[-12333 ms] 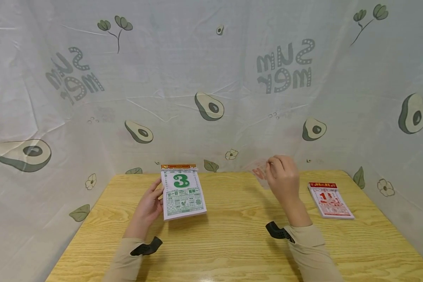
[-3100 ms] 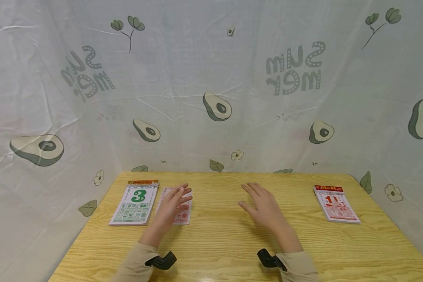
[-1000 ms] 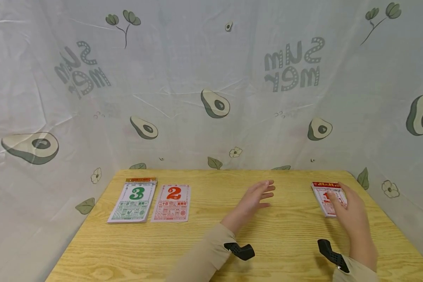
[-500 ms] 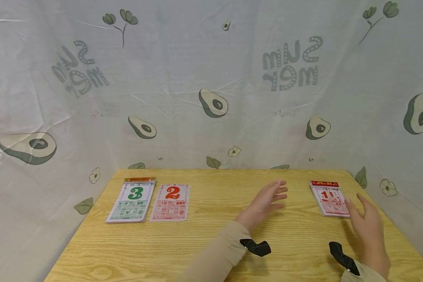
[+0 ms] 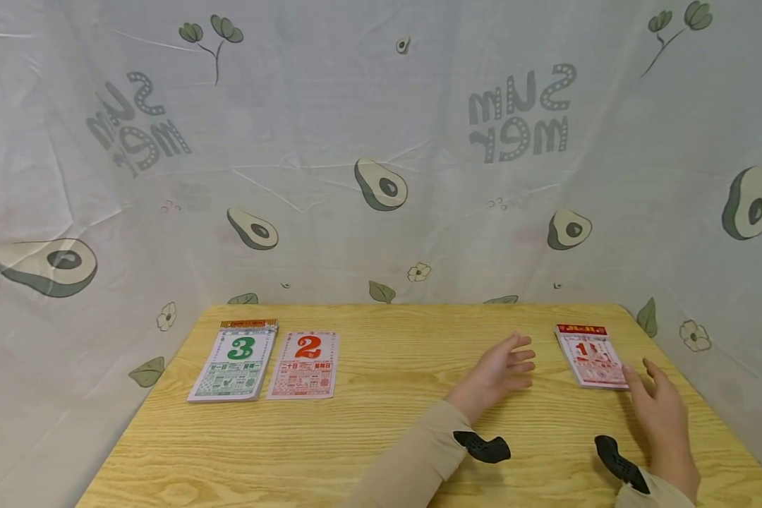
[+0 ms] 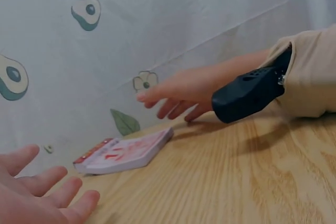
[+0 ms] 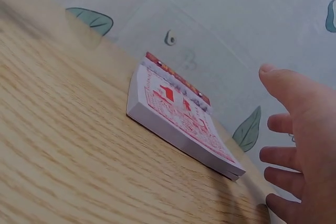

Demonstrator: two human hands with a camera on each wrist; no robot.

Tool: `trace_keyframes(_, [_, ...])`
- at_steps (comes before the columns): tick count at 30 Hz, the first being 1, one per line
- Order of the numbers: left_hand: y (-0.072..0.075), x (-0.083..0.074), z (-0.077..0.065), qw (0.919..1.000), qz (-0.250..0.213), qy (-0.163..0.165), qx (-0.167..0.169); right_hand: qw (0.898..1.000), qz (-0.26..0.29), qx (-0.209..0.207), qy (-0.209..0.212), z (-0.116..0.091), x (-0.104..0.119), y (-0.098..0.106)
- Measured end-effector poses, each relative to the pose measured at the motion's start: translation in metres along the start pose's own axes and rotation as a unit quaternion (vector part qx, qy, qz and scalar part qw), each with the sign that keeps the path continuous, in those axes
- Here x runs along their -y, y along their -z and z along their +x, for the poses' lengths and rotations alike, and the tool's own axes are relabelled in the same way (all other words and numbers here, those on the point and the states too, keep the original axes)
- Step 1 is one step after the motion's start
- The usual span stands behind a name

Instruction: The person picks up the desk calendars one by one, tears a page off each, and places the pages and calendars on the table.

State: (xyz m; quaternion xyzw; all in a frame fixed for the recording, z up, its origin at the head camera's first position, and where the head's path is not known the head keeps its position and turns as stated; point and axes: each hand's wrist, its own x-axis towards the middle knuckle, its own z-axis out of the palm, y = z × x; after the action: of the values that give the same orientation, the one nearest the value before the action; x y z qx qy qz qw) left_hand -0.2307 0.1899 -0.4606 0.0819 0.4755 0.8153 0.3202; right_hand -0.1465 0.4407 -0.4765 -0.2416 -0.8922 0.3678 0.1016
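A tear-off calendar pad [image 5: 592, 356] with a red top band and red print lies flat at the table's right. My right hand [image 5: 663, 413] is just off its lower right corner; in the right wrist view the relaxed fingers [image 7: 283, 156] stand apart from the pad. To the pad's left, my left hand [image 5: 497, 374] hovers with loosely spread fingers and holds nothing. At the far left lies a second tear-off calendar [image 5: 236, 363] showing a green 3. A loose calendar sheet [image 5: 305, 365] with a red 2 lies right beside it.
The wooden table [image 5: 381, 430] ends at the back and sides against a pale curtain [image 5: 317, 106] printed with avocados and leaves. A black wrist device [image 5: 482, 446] sits on the left sleeve and another [image 5: 621, 463] on the right.
The green 3 calendar and loose sheet, held earlier, now lie on the table. Over the last second my left hand moved right, and my right hand drew back from the red pad.
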Motion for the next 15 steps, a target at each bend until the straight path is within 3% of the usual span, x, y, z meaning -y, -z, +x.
trace_keyframes(15, [-0.015,0.025,0.015,0.9966,-0.068,0.037,0.03,1.0,0.011,-0.001,0.02,0.009,0.003,0.0])
